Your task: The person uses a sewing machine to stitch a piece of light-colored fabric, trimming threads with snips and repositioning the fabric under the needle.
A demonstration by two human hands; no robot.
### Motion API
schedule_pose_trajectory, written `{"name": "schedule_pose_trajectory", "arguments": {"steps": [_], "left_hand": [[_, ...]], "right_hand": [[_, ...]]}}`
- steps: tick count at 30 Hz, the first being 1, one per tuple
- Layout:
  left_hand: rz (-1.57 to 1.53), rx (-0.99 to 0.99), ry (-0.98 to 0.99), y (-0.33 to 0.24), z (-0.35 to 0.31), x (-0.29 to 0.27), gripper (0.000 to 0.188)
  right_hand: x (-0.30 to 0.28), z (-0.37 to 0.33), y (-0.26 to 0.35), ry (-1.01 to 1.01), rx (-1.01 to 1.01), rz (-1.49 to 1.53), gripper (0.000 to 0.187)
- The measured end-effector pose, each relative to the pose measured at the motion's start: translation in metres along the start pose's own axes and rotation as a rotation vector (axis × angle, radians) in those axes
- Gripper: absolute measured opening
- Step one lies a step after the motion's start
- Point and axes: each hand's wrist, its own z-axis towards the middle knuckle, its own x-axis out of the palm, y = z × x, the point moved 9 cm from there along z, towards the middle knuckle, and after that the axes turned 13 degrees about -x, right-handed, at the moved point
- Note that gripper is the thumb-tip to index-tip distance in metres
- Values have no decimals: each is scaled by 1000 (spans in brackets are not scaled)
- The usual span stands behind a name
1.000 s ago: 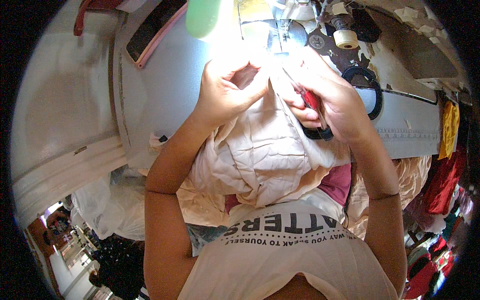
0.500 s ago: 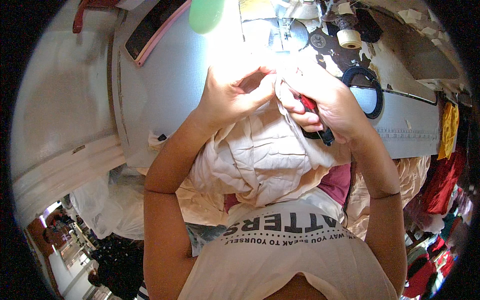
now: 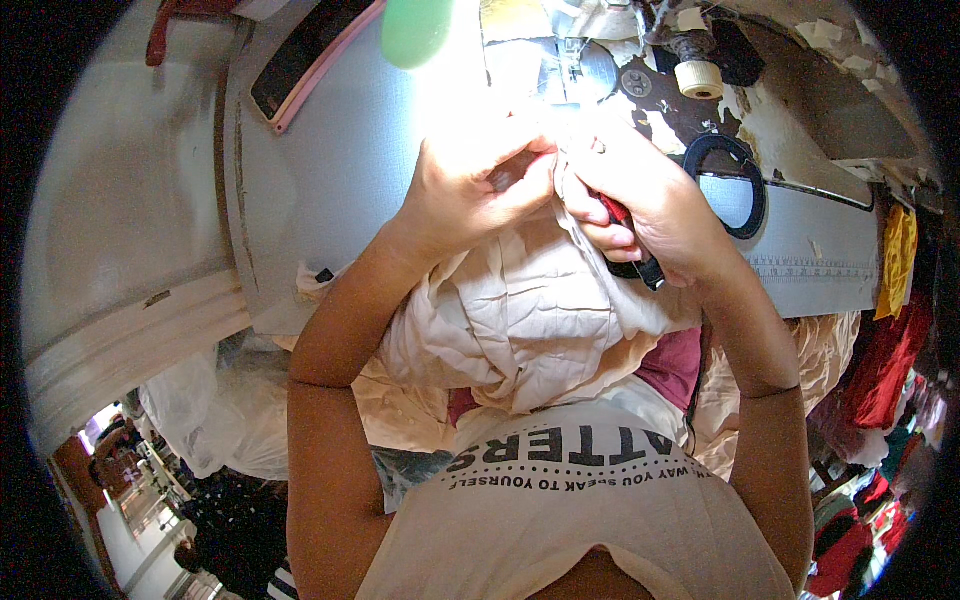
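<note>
"Where's the cream cloth (image 3: 520, 310)?"

"On the person's side of the presser foot (image 3: 570, 68), bunched below it and spreading down toward the lap. Its raised edge is up between the hands, close to the foot, probably to get the strongest light."

"And the left hand (image 3: 450, 195)?"

"Left and nearer than the foot, fingers curled around to the thumb with a hollow between. It seems to pinch the edge, though glare hides the very tips."

"The right hand (image 3: 655, 190)?"

"Right and nearer than the foot, mostly closed. Its forward fingers meet the cloth edge, while the curled rear ones hold a red-and-black hand tool (image 3: 649, 268) against the palm. I'd guess that grip leaves the thumb and forefinger free for the fabric. Whether the tool's front end touches cloth, I can't tell."

"What about the other things?"

"A pink-edged dark slab (image 3: 310, 62) lies well left of the foot, and a black ring (image 3: 756, 195) right and nearer. Both are clear of the cloth, perhaps so nothing snags."
</note>
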Motion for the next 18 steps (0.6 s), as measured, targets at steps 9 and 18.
{"name": "schedule_pose_trajectory", "arguments": {"steps": [9, 18], "left_hand": [[103, 53, 53, -10, 1, 5, 16], [-80, -30, -64, 7, 0, -9, 17]], "right_hand": [[-2, 1, -3, -5, 27, -26, 13], [-13, 7, 32, -75, -291, -332, 13]]}}
